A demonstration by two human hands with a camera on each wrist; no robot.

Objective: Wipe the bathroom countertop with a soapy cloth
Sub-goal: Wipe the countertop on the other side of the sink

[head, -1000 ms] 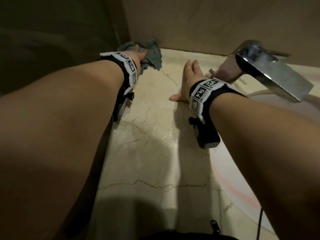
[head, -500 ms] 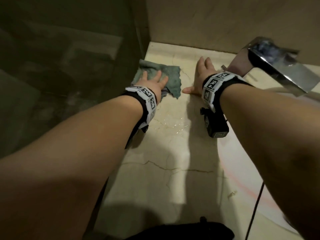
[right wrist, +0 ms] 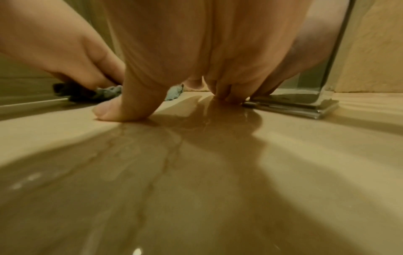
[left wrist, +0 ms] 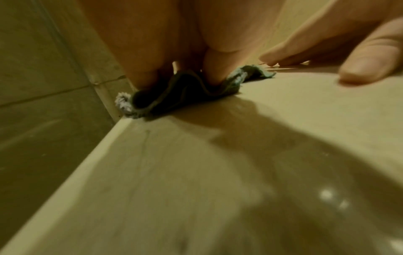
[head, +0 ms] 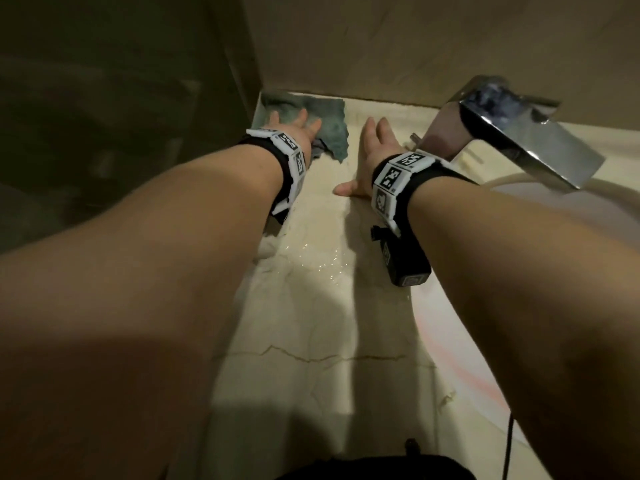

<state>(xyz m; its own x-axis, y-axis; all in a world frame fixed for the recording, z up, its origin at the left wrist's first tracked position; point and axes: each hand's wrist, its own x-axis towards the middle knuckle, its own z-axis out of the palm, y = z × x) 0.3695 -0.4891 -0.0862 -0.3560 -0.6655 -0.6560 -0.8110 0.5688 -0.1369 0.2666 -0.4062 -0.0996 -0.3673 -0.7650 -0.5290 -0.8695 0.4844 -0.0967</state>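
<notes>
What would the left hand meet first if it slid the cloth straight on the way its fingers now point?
Most likely the back wall: the left hand presses the cloth flat in the countertop's far left corner, fingers pointing at it. The remaining gap is unclear.

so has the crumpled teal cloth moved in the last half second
Yes. The crumpled teal cloth, pressed under the left hand, has slid away from the person into the back corner, where the beige marble countertop meets the wall.
</notes>
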